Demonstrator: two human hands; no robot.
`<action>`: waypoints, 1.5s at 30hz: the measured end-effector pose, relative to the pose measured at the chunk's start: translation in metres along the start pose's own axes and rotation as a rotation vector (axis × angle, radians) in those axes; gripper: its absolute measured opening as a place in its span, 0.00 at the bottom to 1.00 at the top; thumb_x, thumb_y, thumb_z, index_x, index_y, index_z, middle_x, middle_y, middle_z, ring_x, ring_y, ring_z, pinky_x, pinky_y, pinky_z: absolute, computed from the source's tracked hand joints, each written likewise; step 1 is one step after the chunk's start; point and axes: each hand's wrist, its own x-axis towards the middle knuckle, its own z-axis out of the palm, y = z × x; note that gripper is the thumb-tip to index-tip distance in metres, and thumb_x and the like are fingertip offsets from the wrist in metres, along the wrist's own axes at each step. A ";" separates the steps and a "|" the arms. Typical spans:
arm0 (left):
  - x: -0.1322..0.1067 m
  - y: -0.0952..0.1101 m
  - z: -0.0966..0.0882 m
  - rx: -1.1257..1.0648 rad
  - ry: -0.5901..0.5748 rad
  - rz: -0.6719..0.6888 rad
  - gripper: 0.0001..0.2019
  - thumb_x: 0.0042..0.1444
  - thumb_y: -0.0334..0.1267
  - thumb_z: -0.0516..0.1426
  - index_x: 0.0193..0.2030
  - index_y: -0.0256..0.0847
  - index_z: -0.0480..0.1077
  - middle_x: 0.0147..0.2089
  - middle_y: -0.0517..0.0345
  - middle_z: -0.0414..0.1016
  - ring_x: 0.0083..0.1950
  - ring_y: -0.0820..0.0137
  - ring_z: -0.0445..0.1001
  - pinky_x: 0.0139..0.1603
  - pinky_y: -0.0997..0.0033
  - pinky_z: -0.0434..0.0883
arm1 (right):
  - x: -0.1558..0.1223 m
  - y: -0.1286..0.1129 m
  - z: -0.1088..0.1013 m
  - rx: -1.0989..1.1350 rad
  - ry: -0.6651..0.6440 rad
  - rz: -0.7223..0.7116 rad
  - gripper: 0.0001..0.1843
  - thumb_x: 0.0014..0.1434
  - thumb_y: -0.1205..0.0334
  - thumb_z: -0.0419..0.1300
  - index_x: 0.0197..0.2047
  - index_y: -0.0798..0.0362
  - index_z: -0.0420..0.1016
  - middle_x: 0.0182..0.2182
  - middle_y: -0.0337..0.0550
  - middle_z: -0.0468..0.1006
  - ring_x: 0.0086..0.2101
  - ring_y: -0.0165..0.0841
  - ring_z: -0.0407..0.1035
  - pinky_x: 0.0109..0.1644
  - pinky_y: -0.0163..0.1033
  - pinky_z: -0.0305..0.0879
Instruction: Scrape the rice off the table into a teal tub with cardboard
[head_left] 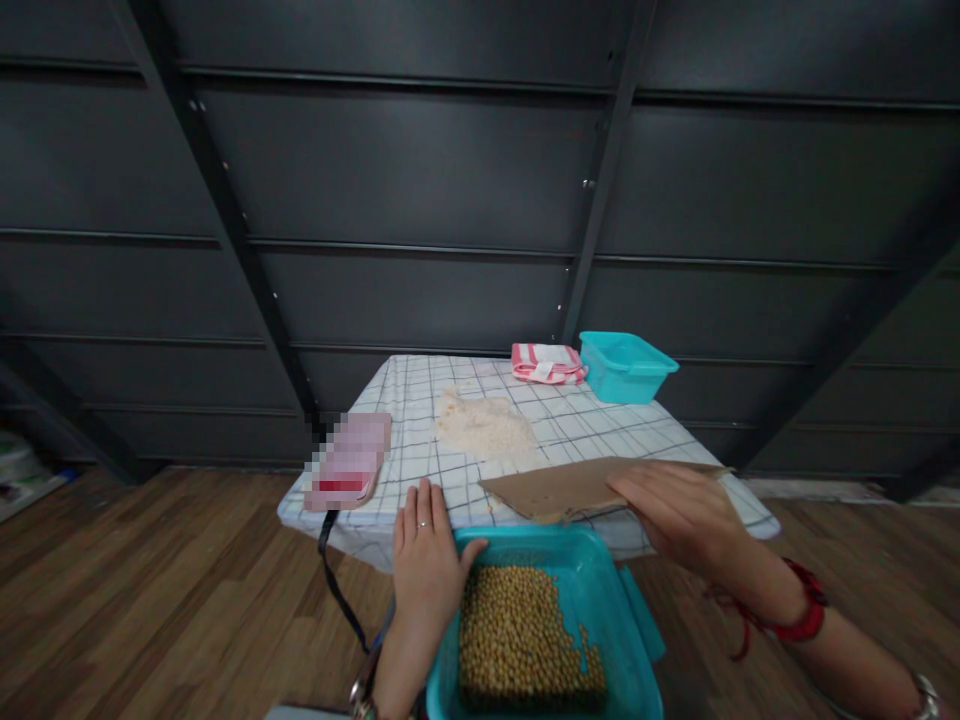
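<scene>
My left hand (429,550) lies with fingers stretched forward on the table's near edge, its thumb out over the rim of a teal plastic container (600,600). Inside the container is a heap of yellowish round beans (517,630), like soybeans, gathered to the left. My right hand (679,505) is closed on a piece of brown cardboard (555,488), tilted just above the table's front edge behind the container. Beyond the cardboard, a flat pile of pale grains (487,428), perhaps rice, is spread on the checked tablecloth (600,440).
At the back right stand a second turquoise container (622,370) and a folded pink-and-white striped cloth (547,363). A pink, pixelated flat object (351,460) lies at the table's left edge, a black strap (337,580) hanging below. Behind rises a dark panelled wall (412,170).
</scene>
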 end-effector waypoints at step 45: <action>0.000 0.001 0.006 -0.003 0.058 -0.001 0.34 0.53 0.55 0.47 0.56 0.25 0.60 0.59 0.33 0.62 0.60 0.49 0.59 0.56 0.49 0.59 | -0.016 0.019 0.000 -0.027 -0.019 -0.081 0.14 0.58 0.76 0.46 0.39 0.53 0.68 0.31 0.43 0.78 0.33 0.29 0.71 0.38 0.36 0.68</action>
